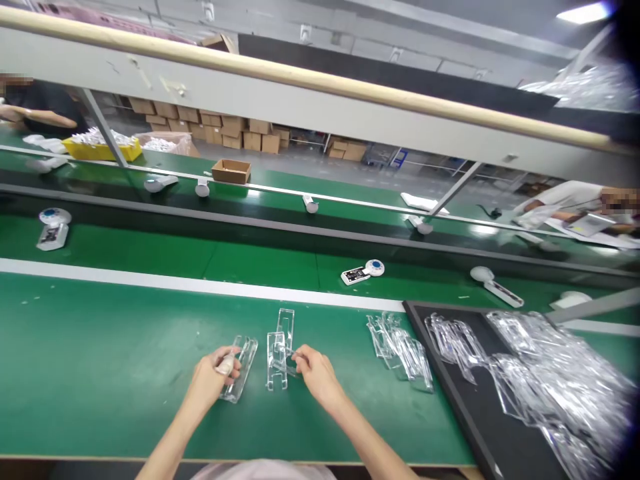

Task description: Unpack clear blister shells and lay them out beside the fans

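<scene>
A clear, moulded plastic holder lies flat on the green worktop, and the left hand has its grip clamped on the holder's near left edge, a pale wrap on the thumb. Just to its right stand two more clear plastic stands, one behind the other and both upright. The right hand pinches the lower right side of the nearer stand, fingertips together on the plastic.

Further right on the worktop lies a loose cluster of the same clear plastic pieces, well apart from the hands. Beside it a black tray holds a big heap of clear pieces spilling toward the right edge.

Beyond a white strip, the dark green conveyor belt carries a white handheld device with a blue round head, another like it at far left, and a white one at right. Past the belt sit a small brown cardboard box and a yellow bin. Other people's arms show at the far left and far right.
</scene>
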